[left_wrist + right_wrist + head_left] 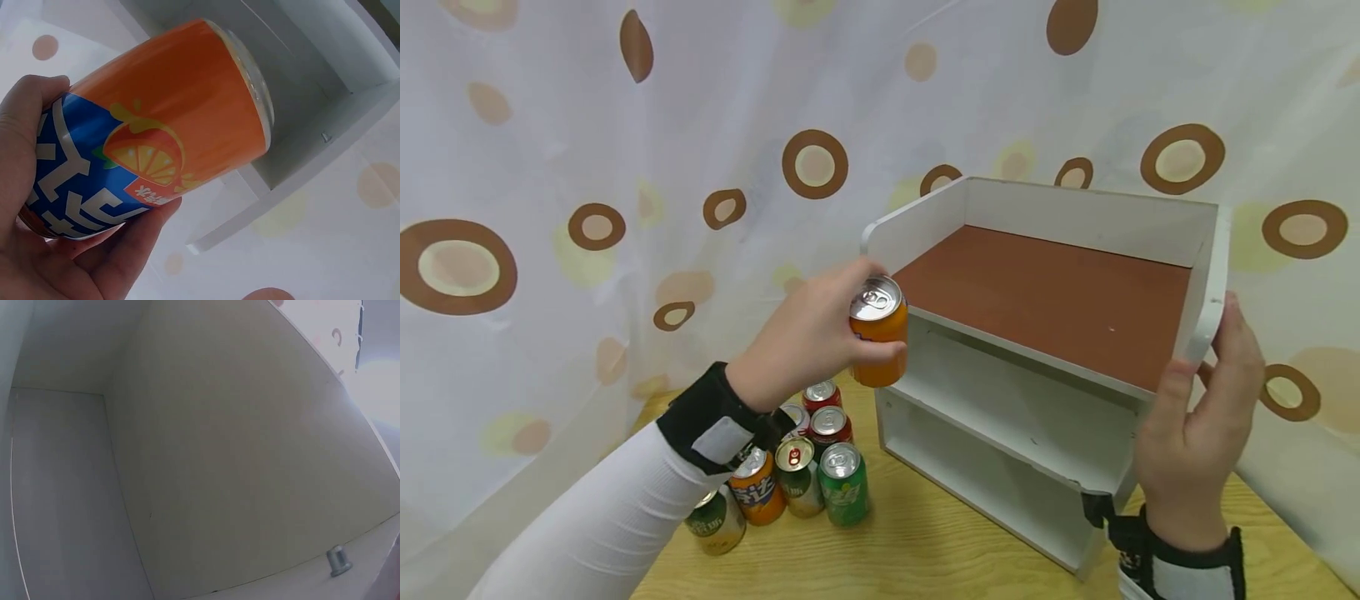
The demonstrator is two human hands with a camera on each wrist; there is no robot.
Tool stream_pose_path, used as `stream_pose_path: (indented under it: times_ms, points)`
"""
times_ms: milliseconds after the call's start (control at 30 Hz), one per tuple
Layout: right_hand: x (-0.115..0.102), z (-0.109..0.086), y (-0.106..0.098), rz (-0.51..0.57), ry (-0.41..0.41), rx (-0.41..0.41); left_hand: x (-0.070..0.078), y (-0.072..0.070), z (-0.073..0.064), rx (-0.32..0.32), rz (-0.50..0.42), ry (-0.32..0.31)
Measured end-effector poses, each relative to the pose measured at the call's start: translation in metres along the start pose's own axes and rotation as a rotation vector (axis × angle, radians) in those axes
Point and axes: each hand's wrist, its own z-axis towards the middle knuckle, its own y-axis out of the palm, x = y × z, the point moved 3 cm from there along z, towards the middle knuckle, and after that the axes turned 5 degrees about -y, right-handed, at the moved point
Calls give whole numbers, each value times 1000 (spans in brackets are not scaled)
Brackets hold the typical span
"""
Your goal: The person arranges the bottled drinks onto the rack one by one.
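Note:
My left hand [820, 333] grips an orange soda can [880, 333] upright, held up beside the left front corner of a white shelf unit [1000, 442]. In the left wrist view, the same can [181, 119] shows a blue label with an orange slice, thumb and fingers curled round its lower part. On the other side, my right hand [1206, 408] holds the front edge of the unit's right side panel, thumb on the near side and fingers outside. The unit has a brown top surface [1045, 292] with raised white sides and two levels below.
Several cans stand grouped on the wooden table [925, 550] left of the unit: a green can [844, 487], a green-and-gold can [800, 479], another orange can [758, 492], and red ones behind. A patterned curtain [700, 125] hangs behind. A metal peg [339, 560] sticks out inside the unit.

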Motion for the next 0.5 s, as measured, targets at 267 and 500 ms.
stream_pose_path:
  times_ms: [267, 500]
  points:
    - [2, -3, 1, 2, 0, 11, 2, 1, 21, -32, 19, 13]
    - [4, -2, 0, -26, -14, 6, 10, -5, 40, -47, 14, 48]
